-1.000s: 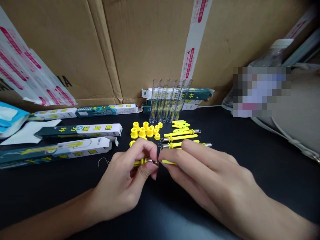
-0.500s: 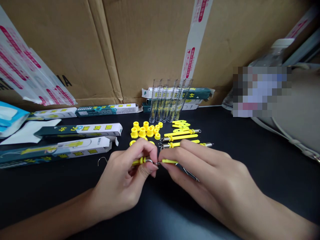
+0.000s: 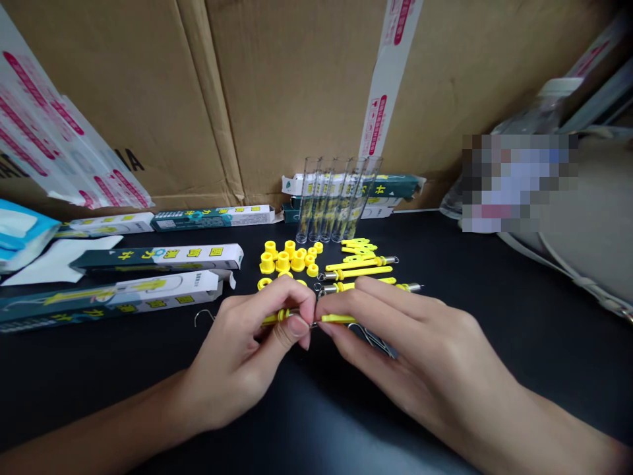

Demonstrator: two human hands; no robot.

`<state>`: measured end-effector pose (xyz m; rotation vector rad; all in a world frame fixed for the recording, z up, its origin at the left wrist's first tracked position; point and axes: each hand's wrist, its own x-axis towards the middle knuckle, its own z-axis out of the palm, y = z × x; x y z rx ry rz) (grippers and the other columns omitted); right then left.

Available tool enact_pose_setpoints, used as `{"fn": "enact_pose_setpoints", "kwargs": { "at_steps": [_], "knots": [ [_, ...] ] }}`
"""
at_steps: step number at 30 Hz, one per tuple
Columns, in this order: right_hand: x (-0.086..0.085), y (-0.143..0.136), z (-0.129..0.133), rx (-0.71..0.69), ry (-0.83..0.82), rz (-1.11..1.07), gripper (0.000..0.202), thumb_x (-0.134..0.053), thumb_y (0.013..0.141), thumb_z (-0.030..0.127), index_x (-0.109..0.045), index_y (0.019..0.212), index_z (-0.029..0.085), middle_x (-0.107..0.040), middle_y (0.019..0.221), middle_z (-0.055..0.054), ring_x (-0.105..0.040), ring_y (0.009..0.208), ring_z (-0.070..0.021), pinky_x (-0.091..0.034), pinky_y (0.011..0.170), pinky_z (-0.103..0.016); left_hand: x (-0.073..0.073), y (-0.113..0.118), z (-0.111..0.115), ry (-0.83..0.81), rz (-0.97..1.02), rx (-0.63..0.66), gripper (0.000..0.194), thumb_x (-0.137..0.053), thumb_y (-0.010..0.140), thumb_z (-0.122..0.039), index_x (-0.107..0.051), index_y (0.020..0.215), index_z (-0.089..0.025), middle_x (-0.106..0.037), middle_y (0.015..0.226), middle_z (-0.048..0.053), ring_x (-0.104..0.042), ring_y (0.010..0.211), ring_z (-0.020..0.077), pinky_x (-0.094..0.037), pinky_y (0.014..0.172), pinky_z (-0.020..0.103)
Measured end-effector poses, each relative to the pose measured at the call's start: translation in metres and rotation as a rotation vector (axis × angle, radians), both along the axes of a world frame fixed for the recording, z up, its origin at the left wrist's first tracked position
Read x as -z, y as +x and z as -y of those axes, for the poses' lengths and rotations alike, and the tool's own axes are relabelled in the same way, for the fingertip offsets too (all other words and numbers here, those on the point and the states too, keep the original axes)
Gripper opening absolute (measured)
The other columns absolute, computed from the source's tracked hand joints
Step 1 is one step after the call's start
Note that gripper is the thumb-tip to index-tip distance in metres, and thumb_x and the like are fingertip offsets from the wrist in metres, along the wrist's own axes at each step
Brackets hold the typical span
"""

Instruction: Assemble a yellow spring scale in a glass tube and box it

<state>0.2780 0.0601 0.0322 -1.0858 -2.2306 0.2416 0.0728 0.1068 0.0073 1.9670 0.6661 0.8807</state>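
Note:
My left hand (image 3: 247,353) is closed on a yellow plastic rod (image 3: 273,318) with a metal spring at its right end, thumb and index finger pinching near that end. My right hand (image 3: 415,349) pinches a small flat yellow plastic piece (image 3: 339,318). The fingertips of both hands nearly meet at a small wire loop (image 3: 313,324); whether it is hooked to the yellow piece I cannot tell. Bent metal wire hooks (image 3: 370,340) lie under my right hand. Another wire hook (image 3: 202,316) shows left of my left hand. Beyond my fingers lie yellow rods with springs (image 3: 363,271).
Yellow caps (image 3: 283,262) cluster behind my left hand, with small yellow tabs (image 3: 359,248) to their right. Several clear tubes (image 3: 325,204) stand upright. Printed boxes (image 3: 163,258) lie at left. A cardboard box (image 3: 297,86) backs the table; a bag (image 3: 583,224) sits at right.
Both hands stay in nearly the same place. My left thumb has shifted slightly over the spring's end, covering more of it. The wire hooks under my right hand show a little more.

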Motion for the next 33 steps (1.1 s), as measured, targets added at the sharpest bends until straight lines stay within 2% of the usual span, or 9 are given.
{"fn": "enact_pose_setpoints", "kwargs": {
  "at_steps": [9,11,15,19,22,25,33],
  "knots": [
    [0.002,-0.002,-0.003,0.009,-0.054,-0.048,0.014,-0.055,0.1,0.009,-0.063,0.096,0.02,-0.07,0.091,0.0,-0.067,0.08,-0.0142,-0.05,0.072,-0.025,0.001,0.001,0.002,0.059,-0.013,-0.02,0.02,-0.049,0.103,-0.019,-0.052,0.083,-0.021,-0.053,0.07,-0.006,-0.049,0.061,0.0077,-0.037,0.057,0.019],
    [0.002,-0.003,-0.003,0.018,-0.066,-0.08,0.014,-0.057,0.099,0.011,-0.062,0.104,0.022,-0.072,0.097,0.001,-0.069,0.085,-0.0132,-0.051,0.076,-0.023,0.001,0.001,0.001,0.058,-0.006,-0.051,0.02,-0.05,0.103,-0.02,-0.053,0.083,-0.021,-0.052,0.07,-0.006,-0.047,0.06,0.0077,-0.036,0.055,0.019],
    [0.002,-0.007,0.001,0.07,-0.076,-0.094,0.027,-0.051,0.099,0.01,-0.055,0.123,0.022,-0.074,0.104,-0.001,-0.073,0.094,-0.0138,-0.056,0.082,-0.021,0.003,0.0,-0.001,0.035,0.014,-0.136,0.02,-0.051,0.103,-0.024,-0.053,0.083,-0.022,-0.052,0.069,-0.006,-0.047,0.059,0.0089,-0.035,0.053,0.021],
    [0.009,-0.014,0.005,0.17,-0.065,-0.057,0.032,-0.045,0.102,0.015,-0.045,0.134,0.02,-0.077,0.109,-0.006,-0.077,0.079,-0.0161,-0.061,0.076,-0.024,0.005,0.0,-0.002,0.037,0.028,-0.224,0.019,-0.052,0.103,-0.025,-0.054,0.083,-0.022,-0.052,0.069,-0.006,-0.047,0.058,0.0094,-0.035,0.053,0.022],
    [0.016,-0.019,0.006,0.243,-0.021,-0.06,0.024,-0.05,0.102,0.018,-0.049,0.126,0.022,-0.079,0.105,-0.005,-0.078,0.072,-0.0164,-0.062,0.068,-0.023,0.003,0.001,-0.001,0.028,0.033,-0.267,0.019,-0.053,0.102,-0.026,-0.055,0.084,-0.022,-0.053,0.069,-0.006,-0.048,0.058,0.0095,-0.036,0.053,0.022],
    [0.02,-0.021,0.008,0.254,0.06,-0.084,0.01,-0.051,0.102,0.016,-0.052,0.109,0.024,-0.08,0.1,-0.003,-0.079,0.075,-0.0168,-0.062,0.07,-0.022,0.002,0.001,0.001,0.032,0.047,-0.286,0.017,-0.054,0.101,-0.026,-0.055,0.084,-0.022,-0.055,0.069,-0.005,-0.051,0.059,0.0102,-0.038,0.055,0.022],
    [0.021,-0.024,0.013,0.259,0.15,-0.104,0.017,-0.056,0.099,0.009,-0.053,0.104,0.025,-0.077,0.091,0.002,-0.077,0.077,-0.0136,-0.06,0.077,-0.018,0.005,0.0,0.001,0.054,0.035,-0.287,0.016,-0.054,0.101,-0.024,-0.054,0.085,-0.023,-0.056,0.07,-0.006,-0.053,0.06,0.0098,-0.041,0.057,0.021]
  ]
}}
